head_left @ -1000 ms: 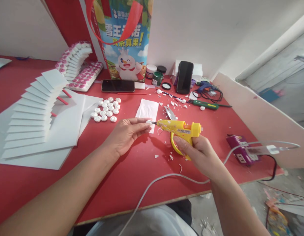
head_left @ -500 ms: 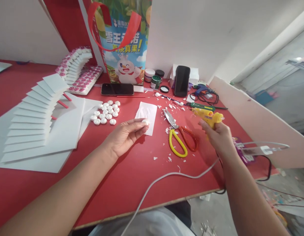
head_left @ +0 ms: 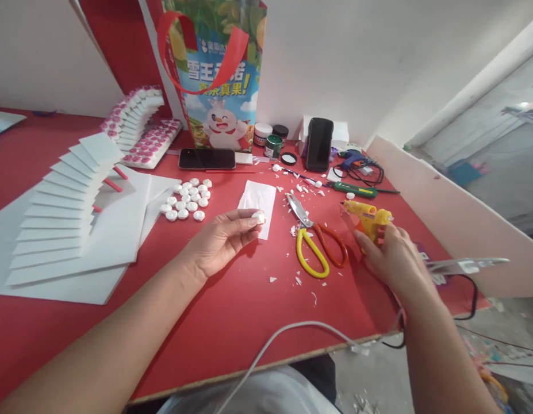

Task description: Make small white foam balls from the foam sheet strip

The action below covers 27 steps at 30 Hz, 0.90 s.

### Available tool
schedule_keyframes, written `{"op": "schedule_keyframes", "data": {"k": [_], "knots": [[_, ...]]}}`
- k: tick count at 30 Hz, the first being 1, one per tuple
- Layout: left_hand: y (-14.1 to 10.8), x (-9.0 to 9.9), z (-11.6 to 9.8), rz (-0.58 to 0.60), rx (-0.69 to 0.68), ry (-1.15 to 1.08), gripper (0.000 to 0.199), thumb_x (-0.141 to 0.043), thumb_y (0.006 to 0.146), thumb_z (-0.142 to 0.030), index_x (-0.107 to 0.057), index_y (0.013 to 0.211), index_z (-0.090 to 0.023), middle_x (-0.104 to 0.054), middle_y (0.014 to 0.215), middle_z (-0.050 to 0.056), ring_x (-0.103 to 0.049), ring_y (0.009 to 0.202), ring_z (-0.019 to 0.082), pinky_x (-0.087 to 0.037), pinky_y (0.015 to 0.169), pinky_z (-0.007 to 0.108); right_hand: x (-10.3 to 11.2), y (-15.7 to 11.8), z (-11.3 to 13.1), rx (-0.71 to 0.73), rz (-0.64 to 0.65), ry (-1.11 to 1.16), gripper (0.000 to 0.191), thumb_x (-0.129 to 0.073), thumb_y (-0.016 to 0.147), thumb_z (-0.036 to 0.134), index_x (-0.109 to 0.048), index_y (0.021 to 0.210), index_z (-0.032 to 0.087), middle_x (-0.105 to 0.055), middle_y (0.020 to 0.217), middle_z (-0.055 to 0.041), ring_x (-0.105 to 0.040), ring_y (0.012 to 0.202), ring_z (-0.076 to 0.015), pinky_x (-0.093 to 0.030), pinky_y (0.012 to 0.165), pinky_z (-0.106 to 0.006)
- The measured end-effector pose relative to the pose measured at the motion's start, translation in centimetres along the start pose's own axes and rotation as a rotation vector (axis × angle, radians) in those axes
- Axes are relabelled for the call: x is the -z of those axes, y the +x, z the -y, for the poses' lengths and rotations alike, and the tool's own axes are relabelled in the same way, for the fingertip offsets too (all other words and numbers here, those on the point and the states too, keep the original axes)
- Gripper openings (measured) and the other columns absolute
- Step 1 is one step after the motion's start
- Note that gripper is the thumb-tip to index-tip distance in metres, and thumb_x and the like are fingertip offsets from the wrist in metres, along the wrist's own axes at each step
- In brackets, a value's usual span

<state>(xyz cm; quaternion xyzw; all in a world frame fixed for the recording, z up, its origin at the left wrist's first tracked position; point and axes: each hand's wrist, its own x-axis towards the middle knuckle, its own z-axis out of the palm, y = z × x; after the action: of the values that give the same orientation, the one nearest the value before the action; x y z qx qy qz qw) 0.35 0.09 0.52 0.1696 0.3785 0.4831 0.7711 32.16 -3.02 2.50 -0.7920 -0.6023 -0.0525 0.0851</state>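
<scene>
My left hand (head_left: 225, 238) pinches a small white rosette-like piece (head_left: 258, 217) between thumb and fingertips, just above a white paper slip (head_left: 263, 195). More white rosettes (head_left: 191, 195) lie in a cluster to the left of the slip. On the right, my right hand (head_left: 393, 253) is around the grip of a yellow glue gun (head_left: 366, 215), whose nozzle points left. Part of the grip is hidden by the fingers. Between my hands lie scissors (head_left: 309, 230) with one yellow and one red handle, among white scraps.
Fanned white strips (head_left: 54, 213) stand on white boards (head_left: 119, 241) at left. Behind are a printed bag (head_left: 223, 86), a flat phone (head_left: 207, 158), paint jars (head_left: 273, 146) and an upright phone (head_left: 319, 145). A pale cable (head_left: 292, 325) crosses the front table edge.
My right hand and the glue gun have shifted slightly right and down, and the cable has sagged lower. The rosette in my left hand has turned and shows more of its side.
</scene>
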Motion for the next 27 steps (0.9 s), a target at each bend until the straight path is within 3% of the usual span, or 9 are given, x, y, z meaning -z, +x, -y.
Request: {"op": "schedule_keyframes", "data": {"k": [2, 4, 6, 8, 10, 12, 17, 23, 27], "knots": [[0.1, 0.2, 0.1, 0.030, -0.013, 0.010, 0.017, -0.076, 0.071, 0.001, -0.079, 0.085, -0.008, -0.076, 0.079, 0.006, -0.071, 0.068, 0.010, -0.060, 0.064, 0.014, 2.3, -2.0, 0.8, 0.070, -0.084, -0.062, 0.063, -0.047, 0.094, 0.057, -0.064, 0.123, 0.004, -0.069, 0.116, -0.0278, -0.068, 0.098, -0.0385, -0.052, 0.075, -0.044], [0.1, 0.2, 0.2, 0.055, -0.022, 0.020, 0.019, -0.079, 0.069, 0.000, -0.080, 0.086, -0.009, -0.076, 0.079, 0.005, -0.071, 0.069, 0.010, -0.060, 0.066, 0.014, 4.9, -3.9, 2.3, 0.181, -0.133, -0.033, 0.053, -0.043, 0.098, 0.055, -0.073, 0.110, 0.013, -0.075, 0.099, -0.0191, -0.071, 0.083, -0.0341, -0.051, 0.070, -0.042], [0.0, 0.1, 0.3, 0.075, -0.027, 0.025, 0.021, -0.082, 0.066, -0.001, -0.081, 0.085, -0.011, -0.077, 0.077, 0.005, -0.071, 0.070, 0.010, -0.060, 0.066, 0.014, 6.9, -4.8, 4.6, 0.286, -0.220, 0.177, 0.038, -0.051, 0.098, 0.049, -0.077, 0.096, 0.021, -0.077, 0.088, -0.0102, -0.071, 0.071, -0.0251, -0.050, 0.065, -0.035], [-0.1, 0.0, 0.4, 0.088, -0.032, 0.025, 0.023, -0.084, 0.063, -0.002, -0.081, 0.084, -0.012, -0.076, 0.076, 0.004, -0.071, 0.069, 0.010, -0.059, 0.066, 0.014, 7.6, -4.3, 7.5, 0.414, -0.200, 0.459, 0.023, -0.060, 0.096, 0.037, -0.077, 0.101, 0.023, -0.078, 0.093, -0.0058, -0.072, 0.075, -0.0194, -0.052, 0.068, -0.029], [-0.1, -0.1, 0.3, 0.091, -0.039, 0.023, 0.025, -0.087, 0.061, -0.003, -0.081, 0.084, -0.013, -0.076, 0.075, 0.003, -0.070, 0.069, 0.010, -0.058, 0.066, 0.015, 6.5, -2.8, 10.6, 0.507, -0.051, 0.678, 0.023, -0.059, 0.094, 0.025, -0.077, 0.109, 0.022, -0.077, 0.097, -0.0051, -0.071, 0.078, -0.0169, -0.053, 0.068, -0.027], [-0.1, -0.1, 0.2, 0.088, -0.051, 0.016, 0.025, -0.088, 0.061, -0.005, -0.081, 0.083, -0.014, -0.077, 0.078, 0.004, -0.071, 0.072, 0.011, -0.059, 0.069, 0.016, 4.2, -0.9, 13.1, 0.545, 0.083, 0.912, 0.024, -0.059, 0.089, 0.019, -0.079, 0.103, 0.020, -0.076, 0.091, -0.0049, -0.068, 0.073, -0.0150, -0.052, 0.064, -0.026], [0.2, 0.3, 0.1, 0.089, -0.060, 0.015, 0.021, -0.086, 0.065, -0.006, -0.079, 0.084, -0.012, -0.077, 0.080, 0.004, -0.070, 0.074, 0.010, -0.057, 0.074, 0.018, -0.8, 0.6, 15.6, 0.326, 0.395, 1.374, 0.022, -0.060, 0.082, 0.020, -0.080, 0.092, 0.019, -0.073, 0.078, -0.0015, -0.060, 0.064, -0.0111, -0.052, 0.063, -0.025], [0.3, 0.5, 0.6, 0.121, -0.041, 0.028, 0.019, -0.084, 0.069, -0.007, -0.079, 0.087, -0.010, -0.076, 0.084, 0.005, -0.069, 0.077, 0.010, -0.056, 0.077, 0.017, -1.6, -0.3, 15.0, 0.282, 0.480, 1.482, 0.017, -0.065, 0.079, 0.021, -0.081, 0.086, 0.021, -0.072, 0.077, -0.0001, -0.058, 0.065, -0.0104, -0.051, 0.067, -0.025], [0.4, 0.5, 0.7, 0.078, -0.031, 0.027, 0.017, -0.083, 0.070, -0.006, -0.079, 0.086, -0.010, -0.075, 0.081, 0.005, -0.069, 0.076, 0.010, -0.056, 0.075, 0.015, -1.8, -0.2, 14.9, 0.346, 0.445, 1.458, 0.019, -0.062, 0.081, 0.017, -0.080, 0.086, 0.021, -0.071, 0.083, -0.0005, -0.059, 0.069, -0.0103, -0.050, 0.069, -0.025]]}}
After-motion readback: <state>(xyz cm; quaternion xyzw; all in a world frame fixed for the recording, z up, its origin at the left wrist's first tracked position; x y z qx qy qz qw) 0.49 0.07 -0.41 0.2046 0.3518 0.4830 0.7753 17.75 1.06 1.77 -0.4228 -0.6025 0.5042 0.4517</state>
